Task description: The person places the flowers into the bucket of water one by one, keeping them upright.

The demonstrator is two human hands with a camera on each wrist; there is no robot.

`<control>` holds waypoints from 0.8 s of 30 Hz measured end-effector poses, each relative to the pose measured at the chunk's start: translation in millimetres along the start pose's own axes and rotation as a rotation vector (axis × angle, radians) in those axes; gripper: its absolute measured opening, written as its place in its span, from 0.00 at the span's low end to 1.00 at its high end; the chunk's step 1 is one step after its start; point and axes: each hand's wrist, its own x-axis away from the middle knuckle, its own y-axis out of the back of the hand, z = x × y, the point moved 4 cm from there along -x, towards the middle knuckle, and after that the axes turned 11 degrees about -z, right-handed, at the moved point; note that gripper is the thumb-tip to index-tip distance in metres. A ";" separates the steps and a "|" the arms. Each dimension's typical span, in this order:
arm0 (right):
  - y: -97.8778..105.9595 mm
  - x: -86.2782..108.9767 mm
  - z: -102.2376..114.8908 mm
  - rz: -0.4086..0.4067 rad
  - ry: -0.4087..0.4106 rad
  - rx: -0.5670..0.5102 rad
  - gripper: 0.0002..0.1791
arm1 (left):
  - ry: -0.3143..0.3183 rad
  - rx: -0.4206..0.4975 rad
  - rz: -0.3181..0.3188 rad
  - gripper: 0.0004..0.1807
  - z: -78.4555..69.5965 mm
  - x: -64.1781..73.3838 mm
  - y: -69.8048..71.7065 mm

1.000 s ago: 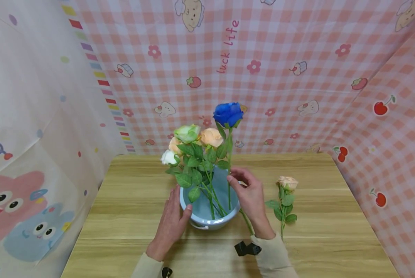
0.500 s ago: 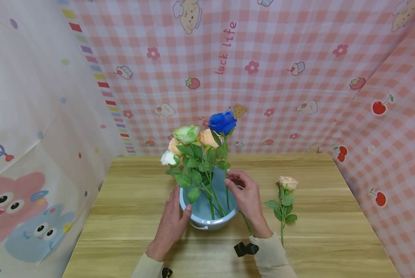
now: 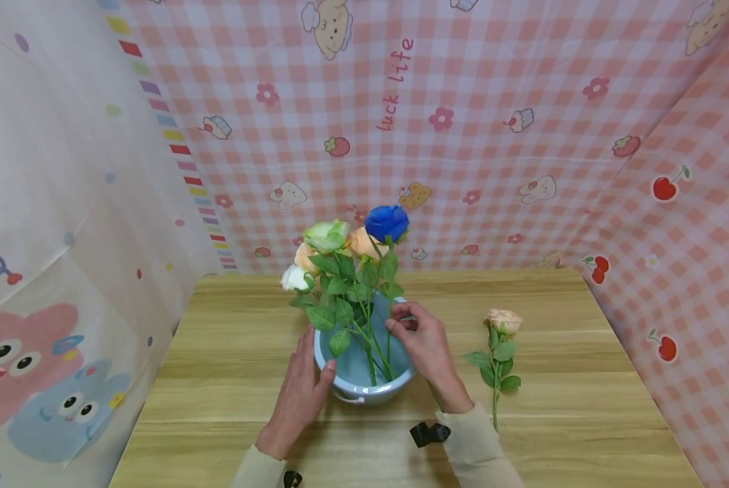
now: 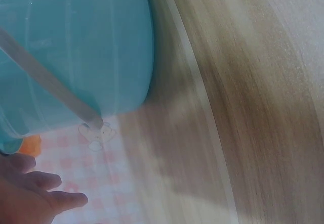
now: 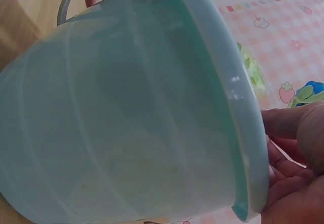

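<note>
A light blue bucket (image 3: 373,394) stands on the table with its handle hanging down. My left hand (image 3: 300,390) rests against its left side, the fingers fairly straight and the thumb at the rim. Over the right rim, my right hand (image 3: 424,346) pinches the stem of a blue rose (image 3: 387,224) between thumb and fingers. The stem reaches down into the bucket. Also leaning in it to the left are a pale green rose (image 3: 326,236), a white rose (image 3: 295,278) and peach roses (image 3: 364,242). In the right wrist view, the bucket wall (image 5: 126,107) hides the stems.
To the right of the bucket, a peach rose (image 3: 503,322) lies on the wooden table (image 3: 559,379), its stem towards me. Part of a green stem shows beside my right wrist. A pink checked cloth (image 3: 498,81) hangs behind the table, and a white printed cloth (image 3: 84,203) at the left.
My right hand has moved slightly left and down with the blue rose, whose bloom is now lower and nearer the other roses. The left hand has stayed on the bucket.
</note>
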 end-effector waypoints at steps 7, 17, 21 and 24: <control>-6.8 -4.0 3.4 0.033 0.046 0.096 0.10 | -0.007 0.005 -0.005 0.43 0.5 -0.1 -0.3; -17.8 -11.0 5.9 0.087 0.029 0.187 0.11 | 0.005 0.004 0.001 0.43 0.2 0.1 -0.4; -20.2 -13.5 6.6 0.111 0.039 0.265 0.10 | 0.010 0.006 0.003 0.42 0.2 -0.2 -0.8; -22.4 -15.2 7.3 0.125 0.048 0.316 0.09 | 0.014 0.006 0.004 0.42 0.5 -0.3 -1.1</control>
